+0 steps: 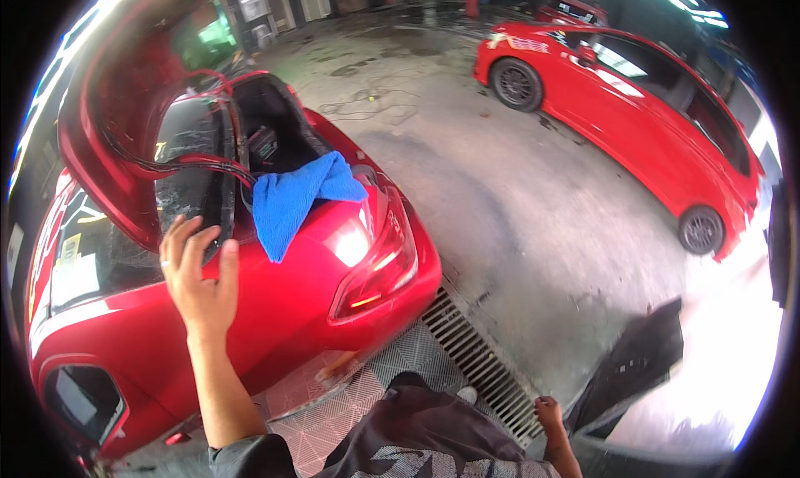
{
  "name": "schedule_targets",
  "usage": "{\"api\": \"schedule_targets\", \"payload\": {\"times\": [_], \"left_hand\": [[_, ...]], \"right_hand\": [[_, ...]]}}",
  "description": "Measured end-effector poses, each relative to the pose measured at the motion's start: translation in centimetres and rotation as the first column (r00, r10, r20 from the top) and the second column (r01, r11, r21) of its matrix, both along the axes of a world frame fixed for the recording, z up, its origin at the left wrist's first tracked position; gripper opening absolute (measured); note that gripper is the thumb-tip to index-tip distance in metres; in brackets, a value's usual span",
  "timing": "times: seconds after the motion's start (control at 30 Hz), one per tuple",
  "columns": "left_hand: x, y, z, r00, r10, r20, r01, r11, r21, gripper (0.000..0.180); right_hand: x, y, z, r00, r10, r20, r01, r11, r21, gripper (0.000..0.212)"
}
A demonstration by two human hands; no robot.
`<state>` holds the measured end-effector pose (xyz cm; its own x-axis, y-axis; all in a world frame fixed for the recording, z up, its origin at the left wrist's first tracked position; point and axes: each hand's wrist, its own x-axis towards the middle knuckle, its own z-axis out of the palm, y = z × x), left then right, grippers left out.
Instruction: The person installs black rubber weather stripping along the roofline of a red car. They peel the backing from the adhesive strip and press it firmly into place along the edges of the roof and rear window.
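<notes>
My left hand (200,282) is raised over the rear side of a red car (242,311), its fingers spread and holding nothing. Its fingertips overlap the lower edge of the raised trunk lid (104,165) in the head view; whether they touch it I cannot tell. A blue microfiber cloth (293,199) lies draped over the rim of the open trunk, to the right of that hand. Low on the right, away from the car, my right hand (547,411) hangs with its fingers curled in and nothing visible in them.
A metal floor grate (475,357) runs beside the tail light (379,265). Grey floor tiles (408,353) lie at my feet. Another red car (625,103) is parked at the right. A dark panel (629,365) stands near my right hand, and a thin cord (367,103) trails over the concrete.
</notes>
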<state>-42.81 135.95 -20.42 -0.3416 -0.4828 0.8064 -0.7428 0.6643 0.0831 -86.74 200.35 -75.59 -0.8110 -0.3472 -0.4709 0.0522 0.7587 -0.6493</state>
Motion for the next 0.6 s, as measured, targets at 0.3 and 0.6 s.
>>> {"api": "schedule_targets", "payload": {"times": [0.3,0.6], "left_hand": [[-15.3,-0.3,-5.4,0.998,0.017,-0.063,-0.012,0.997,0.074,0.012],[-40.7,-10.4,-13.6,0.903,-0.383,-0.196,0.429,0.762,0.486,0.024]], "right_hand": [[-28.2,-25.3,5.9,0.894,0.373,-0.249,-0.375,0.926,0.042,0.036],[-41.6,-37.3,1.9,0.821,0.465,0.332,-0.519,0.850,0.092,0.034]]}}
